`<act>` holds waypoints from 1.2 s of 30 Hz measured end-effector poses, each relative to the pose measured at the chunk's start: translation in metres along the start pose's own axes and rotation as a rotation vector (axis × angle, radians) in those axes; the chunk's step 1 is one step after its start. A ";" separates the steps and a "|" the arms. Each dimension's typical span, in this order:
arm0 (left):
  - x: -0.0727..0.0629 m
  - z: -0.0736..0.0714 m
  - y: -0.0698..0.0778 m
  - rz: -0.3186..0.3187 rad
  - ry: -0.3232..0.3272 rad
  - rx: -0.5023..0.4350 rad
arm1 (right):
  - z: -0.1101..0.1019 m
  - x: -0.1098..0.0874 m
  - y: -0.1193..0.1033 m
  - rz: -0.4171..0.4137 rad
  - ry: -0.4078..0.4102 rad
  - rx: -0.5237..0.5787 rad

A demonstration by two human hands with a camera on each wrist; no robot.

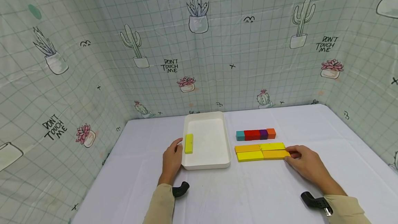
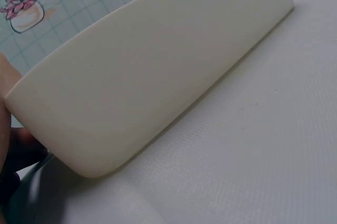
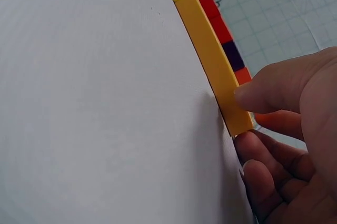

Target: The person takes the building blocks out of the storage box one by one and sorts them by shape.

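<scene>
A shallow white tray (image 1: 206,163) lies on the table, with a yellow block (image 1: 189,143) flat inside near its left wall. At the tray's left side, my left hand (image 1: 172,160) holds the edge; in the left wrist view the tray's outer wall hides most of the fingers. To the right, two yellow blocks and two amber ones form a flat double row. My right hand (image 1: 306,163) is at the row's right end, thumb and fingers pinching the end of the front amber block (image 3: 213,56). Its index fingertip reaches the end of the back yellow block (image 1: 272,146).
Behind the double row stands a line of small blocks: teal (image 1: 240,135), red (image 1: 252,134), purple (image 1: 263,134) and orange (image 1: 271,133). A white cloth (image 1: 211,196) covers the table. Grid-patterned fabric (image 1: 211,51) with plant drawings hangs around the back and sides.
</scene>
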State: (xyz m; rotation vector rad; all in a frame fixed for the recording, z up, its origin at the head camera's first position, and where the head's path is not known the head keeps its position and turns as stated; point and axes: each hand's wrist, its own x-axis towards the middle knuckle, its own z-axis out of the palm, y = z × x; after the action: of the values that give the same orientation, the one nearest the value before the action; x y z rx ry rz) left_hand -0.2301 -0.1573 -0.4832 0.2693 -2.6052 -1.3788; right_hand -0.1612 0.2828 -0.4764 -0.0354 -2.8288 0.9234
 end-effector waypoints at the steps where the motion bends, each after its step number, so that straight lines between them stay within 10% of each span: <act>1: 0.000 0.000 0.000 0.001 0.001 0.001 | 0.000 0.000 0.000 0.006 -0.001 0.006; 36: 0.001 -0.002 0.000 0.011 -0.009 -0.005 | -0.011 -0.001 0.005 0.030 0.002 0.121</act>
State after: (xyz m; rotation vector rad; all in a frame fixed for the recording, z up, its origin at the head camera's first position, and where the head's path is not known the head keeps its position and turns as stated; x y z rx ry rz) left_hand -0.2306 -0.1585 -0.4819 0.2481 -2.6060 -1.3851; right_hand -0.1590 0.2930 -0.4708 -0.0643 -2.7717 1.0990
